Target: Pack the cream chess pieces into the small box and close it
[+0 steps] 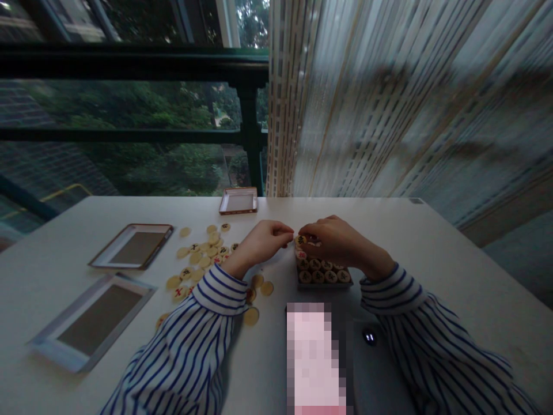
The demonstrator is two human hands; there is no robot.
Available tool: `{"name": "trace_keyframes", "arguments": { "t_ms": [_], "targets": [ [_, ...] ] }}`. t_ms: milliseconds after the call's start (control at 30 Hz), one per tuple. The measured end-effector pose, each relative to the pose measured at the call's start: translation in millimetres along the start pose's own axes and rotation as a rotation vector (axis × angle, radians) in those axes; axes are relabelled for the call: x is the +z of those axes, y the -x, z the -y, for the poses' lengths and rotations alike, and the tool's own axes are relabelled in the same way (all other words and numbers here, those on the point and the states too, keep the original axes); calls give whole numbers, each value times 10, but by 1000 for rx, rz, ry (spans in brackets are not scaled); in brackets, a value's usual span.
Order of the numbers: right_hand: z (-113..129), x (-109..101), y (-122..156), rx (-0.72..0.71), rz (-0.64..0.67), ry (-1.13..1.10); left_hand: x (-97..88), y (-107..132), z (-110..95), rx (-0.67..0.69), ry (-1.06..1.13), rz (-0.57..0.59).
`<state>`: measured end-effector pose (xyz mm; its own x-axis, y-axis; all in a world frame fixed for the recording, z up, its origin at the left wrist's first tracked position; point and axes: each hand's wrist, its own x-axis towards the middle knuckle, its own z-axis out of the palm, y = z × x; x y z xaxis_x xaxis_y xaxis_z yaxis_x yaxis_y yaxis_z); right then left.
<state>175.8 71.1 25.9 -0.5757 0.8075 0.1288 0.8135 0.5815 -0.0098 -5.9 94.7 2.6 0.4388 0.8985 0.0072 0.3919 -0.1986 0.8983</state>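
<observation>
A small box (325,285) holds rows of round xiangqi pieces (318,276) with dark characters, standing side by side. My right hand (334,236) reaches over the box's far part, its fingers curled on a xiangqi piece (301,240) at the far left corner. A red-marked piece (301,254) shows just below those fingers. My left hand (268,237) hovers left of the box, thumb and fingers pinched together; whether anything is between them is hidden. Loose xiangqi pieces (211,251) lie scattered left of and under my left forearm, some face up.
Two shallow trays or lids (93,265) (106,282) lie at the left, and a smaller tray (222,202) sits at the far edge. A blurred-out phone-like object (315,357) and a dark grey flat item (375,380) are near me. A railing (129,135) and curtain (367,104) stand beyond the table.
</observation>
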Motion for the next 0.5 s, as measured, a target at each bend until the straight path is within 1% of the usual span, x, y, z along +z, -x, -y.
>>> {"name": "trace_keyframes", "arguments": {
  "t_ms": [267, 433, 500],
  "targets": [
    [-41, 60, 11, -12, 43, 22, -1, -14, 40, 15, -49, 3],
    [-57, 93, 4, 9, 128, 34, -4, -38, 96, 39, -95, 8],
    [-65, 106, 5, 7, 137, 25, -4, -45, 112, 41, -103, 10]
  ]
}}
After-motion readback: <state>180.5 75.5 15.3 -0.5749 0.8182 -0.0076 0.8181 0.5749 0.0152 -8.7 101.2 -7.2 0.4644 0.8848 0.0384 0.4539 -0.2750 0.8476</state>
